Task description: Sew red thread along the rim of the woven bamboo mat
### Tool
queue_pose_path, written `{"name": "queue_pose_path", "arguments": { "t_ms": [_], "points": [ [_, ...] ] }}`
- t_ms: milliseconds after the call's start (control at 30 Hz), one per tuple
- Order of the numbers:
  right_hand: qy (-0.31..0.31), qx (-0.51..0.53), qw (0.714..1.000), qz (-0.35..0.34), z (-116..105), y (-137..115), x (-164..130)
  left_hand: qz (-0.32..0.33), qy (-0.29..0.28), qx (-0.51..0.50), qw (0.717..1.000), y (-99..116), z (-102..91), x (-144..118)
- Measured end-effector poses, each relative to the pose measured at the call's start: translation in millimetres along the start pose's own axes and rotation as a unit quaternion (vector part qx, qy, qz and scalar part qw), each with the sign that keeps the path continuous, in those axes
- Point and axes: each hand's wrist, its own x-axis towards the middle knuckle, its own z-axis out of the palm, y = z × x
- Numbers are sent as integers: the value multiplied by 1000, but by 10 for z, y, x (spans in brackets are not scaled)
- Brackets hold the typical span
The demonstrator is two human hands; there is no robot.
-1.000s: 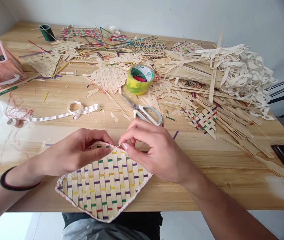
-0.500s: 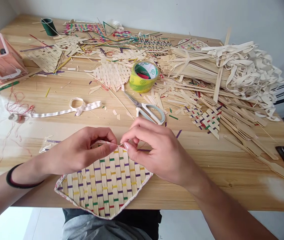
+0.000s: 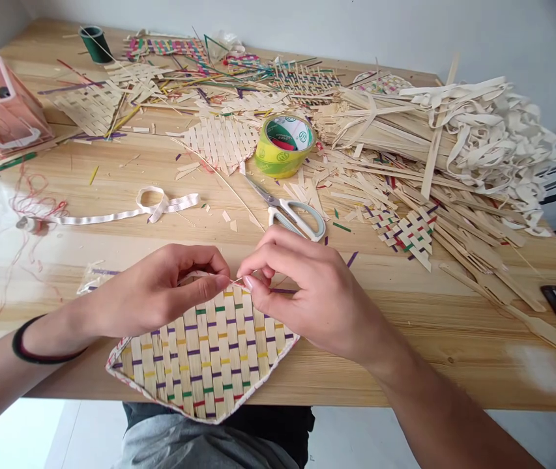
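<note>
A woven bamboo-strip mat (image 3: 209, 355) hangs over the table's front edge, with purple, yellow, green and red strips through it. Pale binding tape with red stitching runs around its rim. My left hand (image 3: 160, 290) is closed, thumb and fingers pinching the bound upper edge near the top corner. Just right of it, my right hand (image 3: 307, 286) is closed too, its fingertips pinching a thin needle-like piece (image 3: 237, 281) at that same corner. The piece's far end is too small to make out.
Scissors (image 3: 297, 218) and a tape roll (image 3: 285, 146) lie beyond my hands. White ribbon (image 3: 126, 213) and tangled red thread (image 3: 38, 208) are at left, by a pink box (image 3: 4, 107). Bamboo strips (image 3: 395, 127) and a white tape heap (image 3: 497, 150) fill the right.
Both hands keep their pinch at the mat's corner, with hardly any movement. The whole view has shifted very slightly.
</note>
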Motion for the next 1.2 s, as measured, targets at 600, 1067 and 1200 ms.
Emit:
{"name": "queue_pose_path", "arguments": {
  "t_ms": [600,1067,1200],
  "points": [
    [1,-6,1000,5,-5,-14,-5,27,32,41,998,17,12,11],
    [-10,19,1000,14,8,-3,-5,19,39,53,998,1,18,20],
    [-10,25,999,17,19,-11,4,22,47,64,997,21,31,22]
  ]
}}
